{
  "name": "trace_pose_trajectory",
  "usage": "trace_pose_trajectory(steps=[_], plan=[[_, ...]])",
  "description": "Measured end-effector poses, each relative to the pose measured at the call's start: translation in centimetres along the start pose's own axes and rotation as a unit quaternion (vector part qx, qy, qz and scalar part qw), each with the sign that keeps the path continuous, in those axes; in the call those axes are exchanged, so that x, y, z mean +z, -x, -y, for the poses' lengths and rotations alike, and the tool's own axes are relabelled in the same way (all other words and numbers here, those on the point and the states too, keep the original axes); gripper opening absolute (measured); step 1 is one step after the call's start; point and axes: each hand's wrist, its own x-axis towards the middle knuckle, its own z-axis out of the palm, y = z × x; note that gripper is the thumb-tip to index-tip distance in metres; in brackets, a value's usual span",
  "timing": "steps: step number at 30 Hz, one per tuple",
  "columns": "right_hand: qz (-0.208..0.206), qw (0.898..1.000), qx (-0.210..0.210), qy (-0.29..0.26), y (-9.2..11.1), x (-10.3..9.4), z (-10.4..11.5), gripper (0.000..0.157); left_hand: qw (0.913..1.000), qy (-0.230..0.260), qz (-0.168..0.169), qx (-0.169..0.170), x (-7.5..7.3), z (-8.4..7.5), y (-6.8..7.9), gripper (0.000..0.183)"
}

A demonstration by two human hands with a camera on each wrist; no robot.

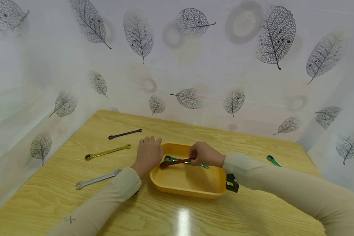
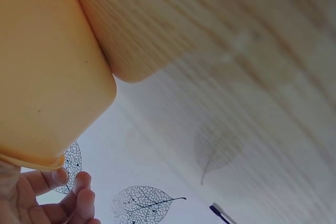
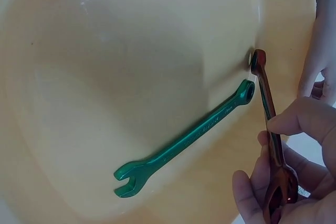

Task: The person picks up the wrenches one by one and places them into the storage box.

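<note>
The right hand [image 1: 206, 154] pinches the red wrench [image 1: 177, 162], which lies inside the tray [image 1: 184, 190] between both hands; the left hand [image 1: 148, 152] touches the tray's edge, though whether it grips cannot be told. Letting go early could make the red wrench clatter against the green wrench [image 3: 186, 140] near the right hand; leaning hard on the left could tip the tray.

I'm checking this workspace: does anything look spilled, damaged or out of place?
Nothing stands out: no visible spill or damage. The red wrench slants, but the right hand holds it over the yellow tray. The green wrench at far right is partly hidden by the right sleeve, so I cannot fully check it.
</note>
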Motion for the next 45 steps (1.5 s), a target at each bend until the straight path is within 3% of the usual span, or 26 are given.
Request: trace_pose_trajectory(steps=[17,45], plan=[[-0.002,1.0,0.009,0.011,-0.6,0.0,0.0,0.004,0.9999,0.01,-0.003,0.001,-0.1,0.1,0.1,0.011],[0.036,0.994,-0.017,0.103,-1.5,0.5,-0.8,0.01,0.9999,0.01,-0.009,0.002,-0.1,0.1,0.1,0.011]])
